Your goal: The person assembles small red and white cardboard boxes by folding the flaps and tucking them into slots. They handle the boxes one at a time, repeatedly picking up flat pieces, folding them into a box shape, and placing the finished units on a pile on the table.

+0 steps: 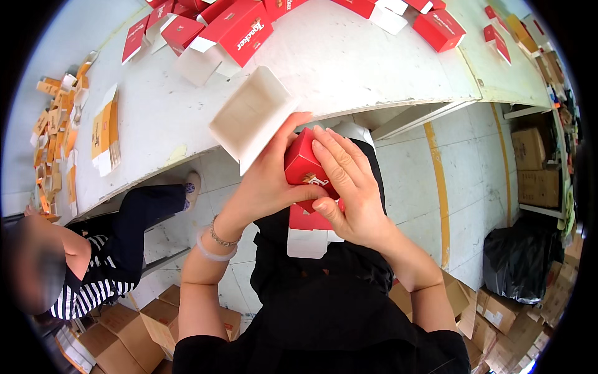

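Over my lap, a small red carton (302,159) with print on its side is clasped between my two hands. My left hand (274,168) grips its left side, with the thumb across the front. My right hand (349,181) presses on the top and right side, fingers close together and bent over it. An open carton (252,115) with a pale inside is tilted at the table edge beside my left hand; whether that hand touches it, I cannot tell. Below the clasped carton, another red piece with a white flap (307,243) rests on my lap, partly hidden.
Several red cartons (249,31) lie on the white table (349,68), some with flaps open. Orange flat cartons (106,134) stand at the left. A person in stripes (93,274) sits at the left. Brown boxes (118,336) and a black bag (523,258) are on the floor.
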Motion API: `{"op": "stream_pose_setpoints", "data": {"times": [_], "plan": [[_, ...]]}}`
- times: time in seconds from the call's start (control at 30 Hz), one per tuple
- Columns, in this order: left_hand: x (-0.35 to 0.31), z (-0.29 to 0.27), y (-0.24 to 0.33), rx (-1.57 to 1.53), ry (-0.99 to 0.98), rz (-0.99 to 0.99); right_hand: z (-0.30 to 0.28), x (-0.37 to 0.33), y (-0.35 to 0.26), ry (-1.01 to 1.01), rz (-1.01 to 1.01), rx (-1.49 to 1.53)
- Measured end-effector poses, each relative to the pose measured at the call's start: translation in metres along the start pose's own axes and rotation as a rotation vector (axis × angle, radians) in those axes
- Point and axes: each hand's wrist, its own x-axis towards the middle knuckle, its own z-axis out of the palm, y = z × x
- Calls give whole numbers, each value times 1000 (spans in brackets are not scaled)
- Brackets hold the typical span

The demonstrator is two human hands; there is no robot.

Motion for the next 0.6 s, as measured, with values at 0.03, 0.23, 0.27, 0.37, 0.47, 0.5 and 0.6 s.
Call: {"op": "stream_pose_setpoints", "data": {"times": [0.03, 0.23, 0.27, 0.37, 0.47, 0.5, 0.6], "plan": [[0, -1, 0, 0, 1, -3, 0, -3, 7, -37, 7, 71], [19, -59, 23, 422, -367, 89, 21, -37, 53, 104, 403, 414], [26, -75, 33, 518, -471, 64, 26, -46, 62, -10, 368, 41], [34, -109, 68, 797, -536, -82, 39, -56, 58, -228, 249, -328], [16, -128, 102, 654, -192, -144, 41, -59, 63, -302, 210, -435], [12, -129, 107, 532, -35, -178, 40, -57, 63, -299, 238, -436], [35, -139, 76, 449, -50, -207, 46, -56, 59, -285, 210, -442]]}}
